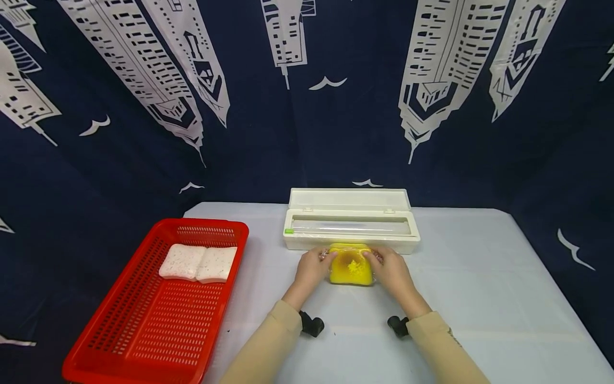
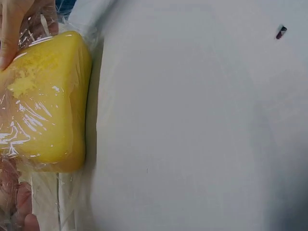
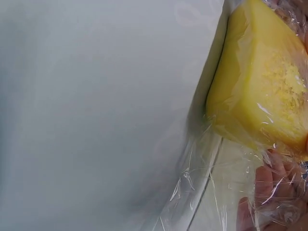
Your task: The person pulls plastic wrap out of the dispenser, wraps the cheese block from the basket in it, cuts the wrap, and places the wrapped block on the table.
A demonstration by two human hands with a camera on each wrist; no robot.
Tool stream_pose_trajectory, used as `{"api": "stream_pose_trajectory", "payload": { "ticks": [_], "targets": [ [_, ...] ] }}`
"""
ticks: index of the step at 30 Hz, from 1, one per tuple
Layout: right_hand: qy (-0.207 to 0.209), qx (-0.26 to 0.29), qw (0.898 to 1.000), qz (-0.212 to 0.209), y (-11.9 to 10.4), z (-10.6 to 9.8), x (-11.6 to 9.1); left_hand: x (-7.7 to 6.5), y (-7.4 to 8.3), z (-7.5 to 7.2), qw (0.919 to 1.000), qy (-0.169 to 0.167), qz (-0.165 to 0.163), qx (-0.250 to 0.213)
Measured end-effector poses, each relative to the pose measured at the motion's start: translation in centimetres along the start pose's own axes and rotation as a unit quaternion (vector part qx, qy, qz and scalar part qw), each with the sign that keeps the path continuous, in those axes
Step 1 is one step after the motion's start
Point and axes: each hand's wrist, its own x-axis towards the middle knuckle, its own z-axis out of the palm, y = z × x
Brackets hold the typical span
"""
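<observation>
A thick yellow toast slice [image 1: 352,271], browned in the middle with a bright yellow patch, lies at the table's centre in clear cling film [image 2: 29,115]. My left hand [image 1: 310,271] grips its left side, thumb over the top edge. On the opposite side, my right hand [image 1: 390,273] holds it the same way. In the right wrist view, fingers [image 3: 279,180] show through loose, wrinkled film below the slice. Directly behind is a white cling film dispenser [image 1: 352,244], its lid [image 1: 349,199] raised and a clear roll [image 1: 352,226] inside. A green cutter tab [image 1: 289,231] sits at its left end.
To the left stands a red plastic basket [image 1: 158,341], with two white speckled toast slices [image 1: 196,262] side by side in its far half. A white cloth [image 1: 503,298] covers the table. Behind hangs a dark blue curtain [image 1: 336,133] printed with white buildings.
</observation>
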Motion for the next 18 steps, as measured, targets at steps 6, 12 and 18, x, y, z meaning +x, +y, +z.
{"api": "stream_pose_trajectory", "payload": {
  "ticks": [6, 12, 18],
  "targets": [
    [0.005, -0.005, 1.0, -0.011, -0.1, -0.3, 0.1, -0.1, -0.6, -0.9, 0.9995, 0.02, -0.012, -0.022],
    [0.091, -0.045, 0.992, -0.07, -1.3, -1.3, -0.2, 0.2, -1.3, -4.4, 0.9832, 0.181, 0.02, -0.013],
    [0.108, -0.033, 0.984, -0.139, -4.8, -0.8, 0.7, 2.0, -3.2, -7.1, 0.9807, 0.193, 0.026, -0.019]
  ]
}}
